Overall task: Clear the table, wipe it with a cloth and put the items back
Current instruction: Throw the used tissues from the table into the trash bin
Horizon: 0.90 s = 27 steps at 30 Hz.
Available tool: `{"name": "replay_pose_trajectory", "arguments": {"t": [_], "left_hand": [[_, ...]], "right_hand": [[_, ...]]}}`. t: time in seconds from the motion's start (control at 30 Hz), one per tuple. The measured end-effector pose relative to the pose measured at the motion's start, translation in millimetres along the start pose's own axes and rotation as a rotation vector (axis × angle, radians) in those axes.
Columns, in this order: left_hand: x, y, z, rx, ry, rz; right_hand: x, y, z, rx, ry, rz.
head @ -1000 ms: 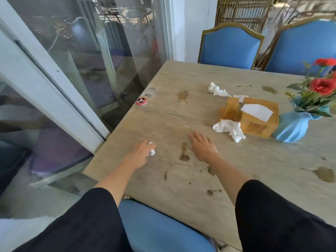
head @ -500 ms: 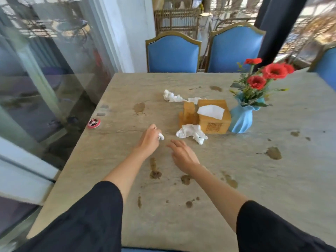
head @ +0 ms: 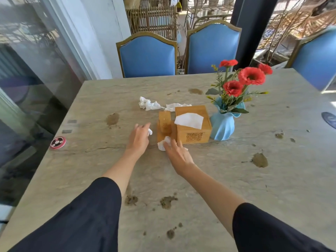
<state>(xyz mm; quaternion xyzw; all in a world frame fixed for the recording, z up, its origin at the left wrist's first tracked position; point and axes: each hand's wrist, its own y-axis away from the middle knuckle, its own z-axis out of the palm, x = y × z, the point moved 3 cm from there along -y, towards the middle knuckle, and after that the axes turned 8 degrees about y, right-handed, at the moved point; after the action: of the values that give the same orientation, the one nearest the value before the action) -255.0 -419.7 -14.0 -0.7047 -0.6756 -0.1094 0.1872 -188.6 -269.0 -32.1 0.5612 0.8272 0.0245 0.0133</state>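
Note:
My left hand [head: 138,137] holds a small white tissue scrap [head: 150,132] in its fingers, just left of a wooden toothpick holder [head: 164,124]. My right hand [head: 177,151] lies on a crumpled white tissue [head: 162,144] in front of the holder, fingers closing over it. A wooden tissue box [head: 193,124] with a tissue sticking out stands beside a blue vase of red flowers [head: 224,124]. Two more crumpled tissues [head: 148,104] [head: 173,106] lie behind the box. The stained grey table [head: 236,179] carries brown spots.
A red round call button [head: 57,142] lies near the table's left edge, beside a glass door [head: 27,70]. Blue chairs [head: 148,55] stand at the far side and right. A dark round object [head: 330,119] lies at the right edge.
Both hands have moved forward towards the tissue box. My right hand has come down onto the crumpled tissue in front of it. The view has shifted forward and right.

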Motion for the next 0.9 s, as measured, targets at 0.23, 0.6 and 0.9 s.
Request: {"name": "replay_pose_trajectory", "arguments": {"t": [0.23, 0.6, 0.9], "left_hand": [[-3.6, -9.3, -14.5, 0.054, 0.036, 0.059], [1.0, -26.2, -48.8, 0.128, 0.136, 0.151], [19.4, -97.8, -47.3, 0.197, 0.217, 0.129]], "right_hand": [[-1.3, -3.6, 3.9, 0.124, -0.060, -0.127], [-7.8, 1.7, -36.3, 0.536, -0.033, -0.053], [58.7, -124.3, -123.0, 0.485, -0.171, 0.083]]}}
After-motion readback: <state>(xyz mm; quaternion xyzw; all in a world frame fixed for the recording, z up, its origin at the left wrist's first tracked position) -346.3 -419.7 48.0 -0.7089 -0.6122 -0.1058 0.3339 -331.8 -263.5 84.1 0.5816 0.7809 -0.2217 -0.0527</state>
